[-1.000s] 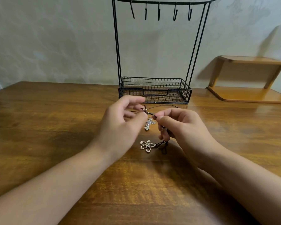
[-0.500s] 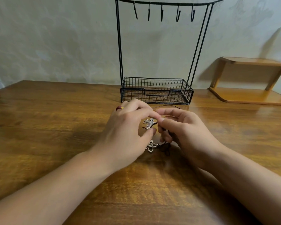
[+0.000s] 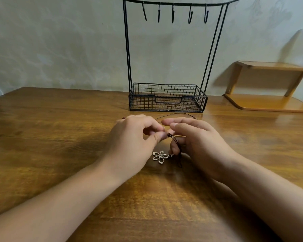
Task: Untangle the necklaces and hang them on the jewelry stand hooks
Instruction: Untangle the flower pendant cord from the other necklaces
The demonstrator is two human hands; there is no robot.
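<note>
Two hands meet in the middle of the brown wooden table point(image 3: 42, 137). The left hand point(image 3: 131, 144) has its fingers curled in, and its thumb and first finger pinch a thin dark cord point(image 3: 175, 142). The right hand point(image 3: 198, 142) is just beside it, fingers curled too, and its lower fingers hold the same cord near the tangle. Just below the pinch, a silver flower charm point(image 3: 160, 156) lies flat on the table, tied to the cord, and a loop of cord hangs down beside it. More cord curves out on the table behind the hands. Farther back, past the hands, stands the black wire jewelry stand point(image 3: 168, 96) with a basket at the bottom. Its hooks point(image 3: 172, 13) on top are bare. A small wooden shelf point(image 3: 269, 84) sits off to the right.
</note>
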